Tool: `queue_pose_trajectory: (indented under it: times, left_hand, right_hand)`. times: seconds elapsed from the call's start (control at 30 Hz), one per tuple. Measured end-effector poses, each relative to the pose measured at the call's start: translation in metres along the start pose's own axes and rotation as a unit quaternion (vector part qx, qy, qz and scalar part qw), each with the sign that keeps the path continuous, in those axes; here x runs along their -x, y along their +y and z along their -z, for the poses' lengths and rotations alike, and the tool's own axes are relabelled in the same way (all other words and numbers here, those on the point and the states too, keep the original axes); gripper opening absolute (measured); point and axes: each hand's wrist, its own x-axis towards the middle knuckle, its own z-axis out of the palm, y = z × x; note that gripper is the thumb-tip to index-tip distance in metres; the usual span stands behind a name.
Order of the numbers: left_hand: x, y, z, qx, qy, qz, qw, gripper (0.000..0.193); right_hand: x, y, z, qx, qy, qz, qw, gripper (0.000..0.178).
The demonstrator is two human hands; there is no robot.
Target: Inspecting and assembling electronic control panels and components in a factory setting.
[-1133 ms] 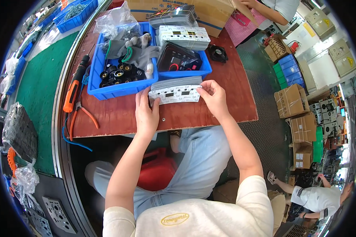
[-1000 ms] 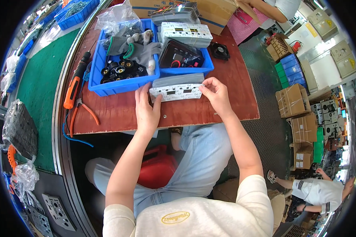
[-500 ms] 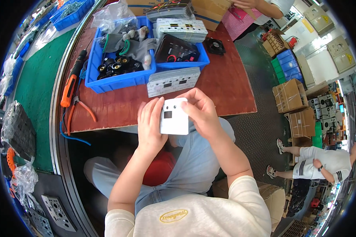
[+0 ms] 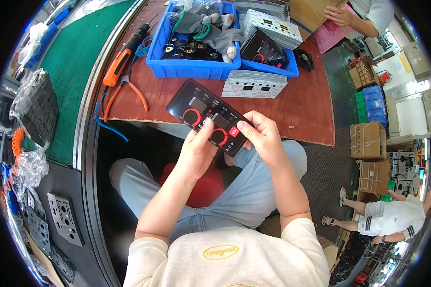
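Black panel [image 4: 214, 113] held face up just ahead of both hands, seemingly for inspection.
Left hand [image 4: 198, 152] clasps it, thumb on top; right hand [image 4: 264, 137] pinches its right end. Turning it would call for steady grips.

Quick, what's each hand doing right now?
Left hand: closed, holding the black panel, thumb on its face.
Right hand: closed, holding the same panel's right end.

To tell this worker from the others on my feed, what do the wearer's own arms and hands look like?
The bare left hand and bare right hand show no gloves, watches or visible rings. The forearms are uncovered below short, plain cream-white fabric sleeves.
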Motion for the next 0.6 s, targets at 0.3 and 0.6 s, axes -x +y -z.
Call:
queue_pose_trajectory:
  times: [0.3, 0.6]
  left_hand:
    - [0.002, -0.010, 0.012, -0.149, 0.081, -0.001, 0.985, 0.016]
    - [-0.005, -0.014, 0.013, -0.182, 0.098, -0.039, 0.978, 0.015]
  right_hand:
    - [0.003, 0.002, 0.003, 0.039, 0.018, 0.031, 0.999, 0.012]
    - [0.007, 0.014, -0.014, 0.181, 0.067, 0.146, 0.970, 0.010]
